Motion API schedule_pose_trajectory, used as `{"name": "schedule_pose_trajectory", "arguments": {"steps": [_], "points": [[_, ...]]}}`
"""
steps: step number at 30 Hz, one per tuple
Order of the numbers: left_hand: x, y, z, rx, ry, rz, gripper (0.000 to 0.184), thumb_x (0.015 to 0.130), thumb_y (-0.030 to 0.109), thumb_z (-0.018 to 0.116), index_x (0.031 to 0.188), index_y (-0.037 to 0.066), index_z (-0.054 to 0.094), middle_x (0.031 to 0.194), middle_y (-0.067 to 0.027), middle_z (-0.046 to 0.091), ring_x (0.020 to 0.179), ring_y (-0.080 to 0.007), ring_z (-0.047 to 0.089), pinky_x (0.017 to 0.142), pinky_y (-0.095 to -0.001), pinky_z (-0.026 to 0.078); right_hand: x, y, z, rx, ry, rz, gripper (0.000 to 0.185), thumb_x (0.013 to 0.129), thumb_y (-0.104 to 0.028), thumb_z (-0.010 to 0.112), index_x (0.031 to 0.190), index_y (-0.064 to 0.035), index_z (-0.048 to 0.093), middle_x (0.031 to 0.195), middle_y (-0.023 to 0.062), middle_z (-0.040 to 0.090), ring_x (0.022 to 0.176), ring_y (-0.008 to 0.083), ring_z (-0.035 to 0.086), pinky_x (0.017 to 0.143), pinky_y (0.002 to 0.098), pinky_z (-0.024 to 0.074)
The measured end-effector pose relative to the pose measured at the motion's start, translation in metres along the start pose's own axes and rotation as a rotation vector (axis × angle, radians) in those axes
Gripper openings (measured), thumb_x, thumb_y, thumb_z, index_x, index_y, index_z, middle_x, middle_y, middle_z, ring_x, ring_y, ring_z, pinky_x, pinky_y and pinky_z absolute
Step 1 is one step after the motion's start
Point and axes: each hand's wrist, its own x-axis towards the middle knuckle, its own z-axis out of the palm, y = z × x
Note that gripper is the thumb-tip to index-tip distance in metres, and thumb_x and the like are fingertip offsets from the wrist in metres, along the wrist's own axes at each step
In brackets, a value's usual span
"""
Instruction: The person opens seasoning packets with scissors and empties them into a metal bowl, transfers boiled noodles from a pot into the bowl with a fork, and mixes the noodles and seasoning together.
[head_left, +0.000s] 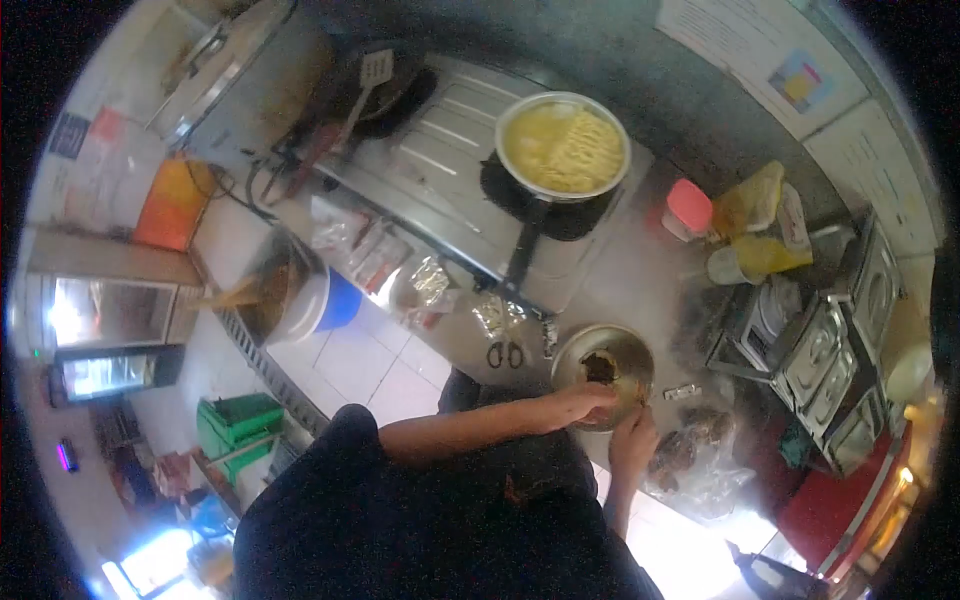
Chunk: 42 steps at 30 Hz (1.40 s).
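Note:
A round metal bowl (640,362) stands at the counter's front edge with a dark brown lump (600,367) in it. My left hand (582,404) reaches over the bowl's near side, fingers pinched together close to the dark lump; what they hold is too small to make out. My right hand (633,445) is closed at the bowl's lower right rim, and I cannot tell whether it grips the rim or something small. Left of the bowl lie black scissor handles (505,355) and crumpled foil wrappers (490,314). A small silvery packet (682,392) lies to its right.
On the stove (430,150) sits a pan (499,143) of noodles in yellowish liquid, its black handle (527,245) pointing toward me. A clear plastic bag (705,465) with brown pieces lies at right, near metal containers (815,360). A pink-lidded tub (688,208) stands behind.

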Motion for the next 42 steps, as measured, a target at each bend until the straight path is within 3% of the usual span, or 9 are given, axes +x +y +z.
{"name": "schedule_pose_trajectory", "arguments": {"steps": [1,4,8,12,16,20,32,38,42], "points": [[0.003,-0.007,-0.024,0.45,-0.045,0.064,0.035,0.1,0.027,0.056,0.126,0.004,0.058,0.119,-0.0064,0.063,0.111,-0.0163,0.057,0.096,-0.0325,0.047,0.001,0.001,-0.006,-0.008,-0.008,-0.017,0.03,0.098,-0.026,0.045,0.101,-0.0011,0.062,0.087,0.0265,0.068,0.082,0.0475,0.066,0.07,0.0538,0.0518],[-0.054,0.005,-0.057,0.261,0.068,0.331,0.032,0.097,0.019,0.059,0.124,0.002,0.058,0.117,-0.0055,0.063,0.109,-0.0155,0.057,0.095,-0.0318,0.047,0.003,-0.015,-0.023,-0.139,-0.201,0.064,0.026,0.096,-0.02,0.048,0.099,0.0019,0.062,0.093,0.031,0.065,0.09,0.0493,0.063,0.077,0.0546,0.0472],[-0.128,0.019,-0.132,0.333,0.584,0.547,0.028,0.097,0.021,0.06,0.118,0.002,0.061,0.105,-0.0069,0.066,0.095,-0.0146,0.062,0.086,-0.0306,0.05,-0.009,-0.062,-0.012,0.023,-0.271,-0.327,0.029,0.095,-0.022,0.05,0.11,-0.0031,0.066,0.097,0.0244,0.065,0.095,0.0433,0.06,0.085,0.0517,0.0466],[-0.189,0.017,-0.199,0.265,1.206,0.418,0.028,0.093,0.023,0.063,0.112,0.002,0.064,0.099,-0.0109,0.069,0.092,-0.0189,0.065,0.082,-0.0334,0.052,-0.009,-0.166,0.039,0.207,-0.404,-0.611,0.024,0.093,-0.015,0.056,0.111,-0.0019,0.065,0.088,0.0197,0.063,0.083,0.0365,0.062,0.076,0.0444,0.048],[-0.197,-0.088,-0.294,0.426,1.38,0.241,0.041,0.087,0.03,0.068,0.115,0.001,0.064,0.11,-0.0148,0.068,0.097,-0.0237,0.065,0.086,-0.0339,0.05,0.005,-0.249,0.12,0.308,-0.313,-0.72,0.015,0.087,-0.01,0.063,0.101,-0.0039,0.066,0.086,0.0137,0.065,0.075,0.0329,0.065,0.069,0.0415,0.05],[-0.227,-0.179,-0.364,0.028,0.809,-0.143,0.045,0.084,0.029,0.066,0.118,0.0,0.064,0.108,-0.0161,0.069,0.096,-0.026,0.067,0.085,-0.0366,0.053,0.015,-0.291,0.182,0.141,-0.402,-0.635,0.017,0.087,-0.021,0.062,0.096,-0.0063,0.064,0.094,0.0214,0.066,0.087,0.0431,0.063,0.075,0.0516,0.0499],[-0.29,-0.227,-0.496,0.075,0.578,0.177,0.025,0.087,0.021,0.06,0.102,0.002,0.066,0.095,-0.0127,0.069,0.084,-0.0239,0.066,0.074,-0.0365,0.053,0.001,-0.397,0.218,-0.173,-0.259,-0.731,0.022,0.087,-0.025,0.061,0.089,-0.0035,0.066,0.093,0.0199,0.067,0.088,0.0375,0.066,0.08,0.0462,0.0534],[-0.295,-0.166,-0.553,0.094,1.042,-0.07,0.015,0.088,0.008,0.057,0.1,0.003,0.064,0.098,-0.0106,0.066,0.089,-0.021,0.064,0.072,-0.0328,0.053,0.019,-0.5,0.331,-0.035,-0.475,-0.96,0.02,0.085,-0.014,0.059,0.101,-0.0068,0.068,0.094,0.0197,0.068,0.084,0.0379,0.068,0.073,0.0485,0.0543],[-0.29,-0.008,-0.505,0.182,1.449,0.612,0.027,0.09,0.011,0.062,0.116,0.004,0.059,0.105,-0.0089,0.063,0.084,-0.0159,0.061,0.07,-0.0276,0.05,0.017,-0.547,0.382,-0.22,-0.333,-1.152,0.021,0.086,-0.016,0.057,0.099,-0.0035,0.069,0.093,0.0189,0.071,0.084,0.0335,0.07,0.071,0.0484,0.0568]]}}
